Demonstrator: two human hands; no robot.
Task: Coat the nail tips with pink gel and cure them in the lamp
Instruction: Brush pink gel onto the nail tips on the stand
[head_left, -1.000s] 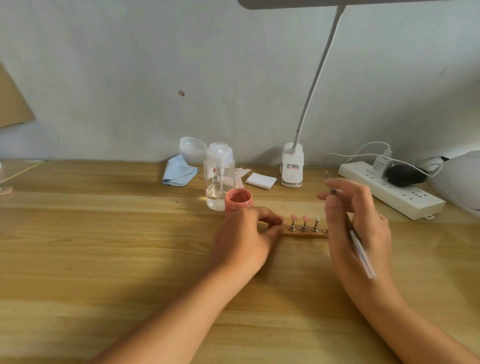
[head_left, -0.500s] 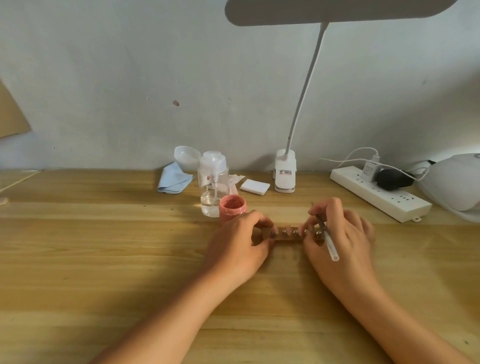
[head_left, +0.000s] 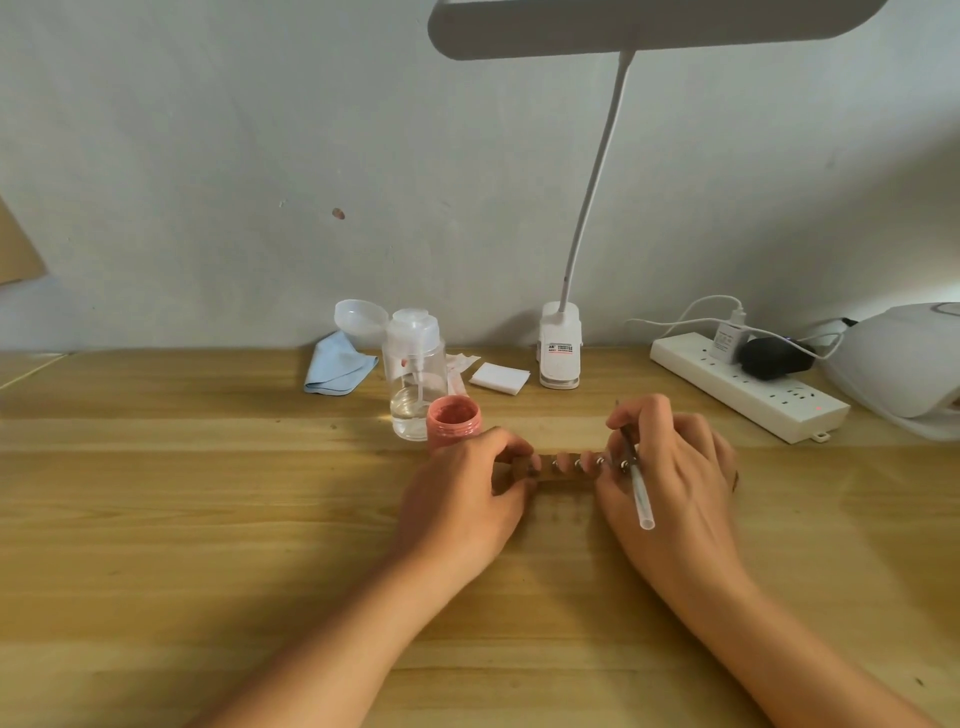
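Because everything sits out on the tabletop (head_left: 182, 519) and the white curing lamp (head_left: 904, 358) stands well apart at the far right, curing looks not yet begun. I judge the coating step to be under way.

The left hand (head_left: 462, 499) has its grip curled round the left end of the wooden holder (head_left: 563, 470). The right hand (head_left: 680, 483) lies at the holder's right end, its grip pinching a thin brush (head_left: 640, 493) between thumb and forefinger.

Behind the left hand, the pump bottle (head_left: 415, 379) holds only a shallow pool of clear liquid. Just beside it, the gel jar (head_left: 453, 421) stands open, pink inside.

The nail tips (head_left: 587, 460) stand in a row on the holder between the hands. Some look pinkish, but they are too small to tell how many are coated. Finishing them and moving the holder to the lamp is left.
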